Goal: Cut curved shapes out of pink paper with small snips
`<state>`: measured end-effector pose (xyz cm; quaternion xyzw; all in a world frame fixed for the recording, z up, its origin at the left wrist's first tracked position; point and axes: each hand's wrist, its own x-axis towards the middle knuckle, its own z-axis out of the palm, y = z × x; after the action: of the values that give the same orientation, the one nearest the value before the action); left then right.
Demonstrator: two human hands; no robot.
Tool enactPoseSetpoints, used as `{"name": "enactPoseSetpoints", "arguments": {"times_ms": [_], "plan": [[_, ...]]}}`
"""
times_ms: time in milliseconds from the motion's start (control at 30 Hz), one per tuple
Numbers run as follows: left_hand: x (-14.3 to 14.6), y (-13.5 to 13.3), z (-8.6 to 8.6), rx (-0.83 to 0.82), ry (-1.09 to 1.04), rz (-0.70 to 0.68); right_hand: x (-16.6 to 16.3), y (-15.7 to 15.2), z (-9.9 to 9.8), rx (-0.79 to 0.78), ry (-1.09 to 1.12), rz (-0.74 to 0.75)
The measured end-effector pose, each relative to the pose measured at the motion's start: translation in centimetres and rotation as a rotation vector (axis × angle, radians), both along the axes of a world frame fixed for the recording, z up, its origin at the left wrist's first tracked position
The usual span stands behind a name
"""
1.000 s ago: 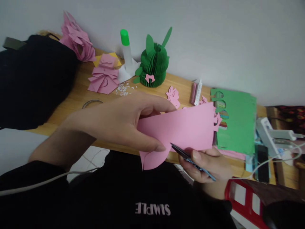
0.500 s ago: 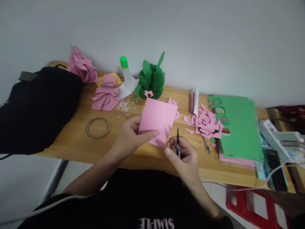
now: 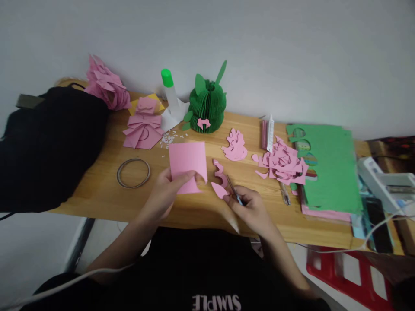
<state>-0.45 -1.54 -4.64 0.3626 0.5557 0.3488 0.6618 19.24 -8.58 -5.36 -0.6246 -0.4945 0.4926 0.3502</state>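
Observation:
My left hand grips a pink sheet of paper between thumb and fingers; a curved notch shows in its lower right part. In my right hand are scissors, blades pointing up and left. The same hand's thumb and finger pinch a pink petal-shaped piece. Just above that piece lies a wavy pink strip. Farther back rests a small pile of pink cut-outs. A pale, motion-blurred scrap is below my hands, its kind unclear.
A green paper pot-like form, a glue bottle and folded pink paper stand along the back. A tape ring and black bag are left. Pink scraps, a cutter, green sheets and a phone lie right.
My left hand has moved the pink sheet left, and its notch now shows. The petal-shaped piece is now apart from it, in my right hand. The wavy strip has come into view.

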Motion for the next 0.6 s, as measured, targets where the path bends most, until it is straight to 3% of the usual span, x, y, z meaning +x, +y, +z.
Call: {"name": "enactPoseSetpoints", "arguments": {"times_ms": [67,133,200,267,367,433,500,600], "plan": [[-1.5,-0.5,-1.2,0.016,0.282,-0.097,1.5,0.2,-0.7,-0.059,-0.049,0.041],[-2.8,-1.0,-2.3,0.174,0.574,-0.175,2.9,0.8,-1.0,-0.100,-0.062,0.106],[-3.5,-1.1,-2.9,0.321,0.820,-0.130,4.0,1.9,-0.7,-0.089,-0.051,0.206],[-3.4,-0.9,-2.9,0.472,0.931,-0.064,4.6,3.4,-0.1,-0.077,-0.087,0.342],[-1.7,0.1,-1.8,0.592,0.716,-0.198,4.7,6.1,1.1,-0.072,-0.100,0.565],[0.0,1.1,-0.9,0.452,0.424,-0.442,4.6,7.8,1.7,-0.046,-0.052,0.691],[1.5,2.0,-0.3,0.352,0.232,-0.567,4.4,9.0,2.0,-0.032,-0.034,0.744],[2.9,2.7,-0.4,0.312,0.131,-0.619,4.4,10.0,1.8,-0.011,-0.034,0.707]]}}
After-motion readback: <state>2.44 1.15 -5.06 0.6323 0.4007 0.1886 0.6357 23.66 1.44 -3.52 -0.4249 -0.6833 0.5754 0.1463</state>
